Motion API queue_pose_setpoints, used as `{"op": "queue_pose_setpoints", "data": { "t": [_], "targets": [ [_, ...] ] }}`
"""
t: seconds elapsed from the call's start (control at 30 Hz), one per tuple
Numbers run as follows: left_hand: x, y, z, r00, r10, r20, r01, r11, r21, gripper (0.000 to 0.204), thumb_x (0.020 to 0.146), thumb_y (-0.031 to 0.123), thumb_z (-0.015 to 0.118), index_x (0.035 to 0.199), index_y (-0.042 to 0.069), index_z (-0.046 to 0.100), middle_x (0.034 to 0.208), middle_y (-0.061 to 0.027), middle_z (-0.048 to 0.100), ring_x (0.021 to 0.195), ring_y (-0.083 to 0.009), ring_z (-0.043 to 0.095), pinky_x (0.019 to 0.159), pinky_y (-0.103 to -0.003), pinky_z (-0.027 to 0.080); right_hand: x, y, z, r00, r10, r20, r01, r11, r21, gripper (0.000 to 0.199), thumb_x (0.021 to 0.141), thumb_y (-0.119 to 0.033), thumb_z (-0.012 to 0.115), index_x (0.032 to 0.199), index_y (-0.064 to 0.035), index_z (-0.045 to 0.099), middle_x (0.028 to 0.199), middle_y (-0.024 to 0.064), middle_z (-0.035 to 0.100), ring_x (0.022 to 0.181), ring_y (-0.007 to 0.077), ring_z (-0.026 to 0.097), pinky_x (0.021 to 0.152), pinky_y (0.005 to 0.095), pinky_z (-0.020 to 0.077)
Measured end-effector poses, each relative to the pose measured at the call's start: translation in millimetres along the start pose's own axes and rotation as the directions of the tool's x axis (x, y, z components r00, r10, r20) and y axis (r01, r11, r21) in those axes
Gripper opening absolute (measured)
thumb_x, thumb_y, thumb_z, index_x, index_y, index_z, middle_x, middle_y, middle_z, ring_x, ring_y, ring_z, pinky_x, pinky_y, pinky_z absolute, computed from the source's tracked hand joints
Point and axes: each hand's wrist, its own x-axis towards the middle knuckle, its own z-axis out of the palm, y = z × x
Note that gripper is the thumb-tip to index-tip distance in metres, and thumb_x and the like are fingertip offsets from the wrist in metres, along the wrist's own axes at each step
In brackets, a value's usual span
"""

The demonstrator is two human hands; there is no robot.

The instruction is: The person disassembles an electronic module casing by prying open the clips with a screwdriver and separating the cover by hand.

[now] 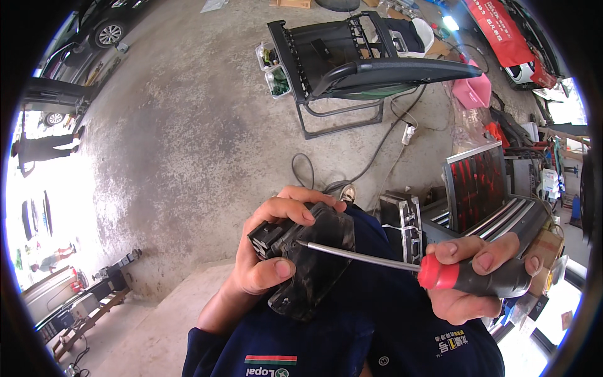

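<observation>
Close to my body, my left hand (pixel 251 259) is closed around a black plastic part (pixel 330 235), thumb on the near side and fingers over the far side. The part looks dusty and scuffed, with a small connector-like block at its left end. In my right hand (pixel 461 306) lies the handle of a screwdriver (pixel 438 274), red at the collar and black behind. Its long metal shaft points left across my dark blue clothing. The tip meets the black part near the connector-like block; whether it sits in a slot or screw, I cannot tell.
A black folding recliner (pixel 370 72) stands ahead, with a cable (pixel 377 166) on the floor nearby. To the right are a metal-edged case (pixel 402 226), a dark panel (pixel 477 188) on a workbench, and a pink bin (pixel 472 91). Cars (pixel 108 34) stand far left.
</observation>
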Motion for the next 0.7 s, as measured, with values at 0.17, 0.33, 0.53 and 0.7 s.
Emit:
{"op": "queue_pose_setpoints", "data": {
  "t": [0.17, 0.33, 0.53, 0.7],
  "targets": [
    [-1.7, -1.0, -2.4, 1.0, 0.004, -0.002, -0.004, 1.0, 0.0, 0.051, 0.073, 0.033, 0.067, 0.113, 0.003, 0.056, 0.121, -0.0267, 0.054, 0.117, -0.0436, 0.056, 0.099, -0.052, 0.045, -1.0, 3.7, 6.6, 0.992, -0.084, -0.092, 0.083, 0.996, -0.021, 0.064, 0.096, -0.047, 0.057, 0.13, -0.0092, 0.019, 0.106, 0.0049, 0.036, 0.083, 0.0281, 0.058, 0.066, 0.0368, 0.0583],
    [-5.7, -2.6, -1.0, 1.0, 0.012, -0.01, -0.012, 1.0, -0.01, 0.05, 0.073, 0.033, 0.066, 0.112, 0.004, 0.056, 0.121, -0.0269, 0.054, 0.117, -0.0432, 0.055, 0.1, -0.052, 0.044, -3.7, 9.0, 11.2, 0.976, -0.143, -0.162, 0.138, 0.99, -0.04, 0.064, 0.097, -0.046, 0.055, 0.135, -0.011, 0.017, 0.106, 0.0062, 0.036, 0.082, 0.0277, 0.058, 0.068, 0.0373, 0.0583],
    [-7.6, -3.7, 2.0, 1.0, 0.012, -0.025, -0.013, 1.0, -0.019, 0.05, 0.073, 0.033, 0.066, 0.113, 0.004, 0.056, 0.121, -0.027, 0.054, 0.117, -0.043, 0.055, 0.1, -0.053, 0.044, -4.3, 16.2, 15.6, 0.942, -0.222, -0.251, 0.218, 0.975, -0.044, 0.066, 0.098, -0.045, 0.053, 0.141, -0.0132, 0.016, 0.106, 0.0078, 0.036, 0.081, 0.0272, 0.058, 0.069, 0.0379, 0.0583],
    [-4.9, -3.8, 3.8, 0.999, 0.027, -0.017, -0.027, 1.0, -0.002, 0.05, 0.073, 0.032, 0.066, 0.113, 0.004, 0.055, 0.121, -0.0269, 0.054, 0.117, -0.0426, 0.055, 0.1, -0.052, 0.044, 4.5, 5.8, 16.2, 0.945, -0.131, -0.3, 0.083, 0.982, -0.169, 0.041, 0.099, -0.042, 0.052, 0.124, -0.0121, 0.039, 0.096, 0.004, 0.055, 0.078, 0.0143, 0.062, 0.091, 0.0364, 0.0383]
  ]
}}
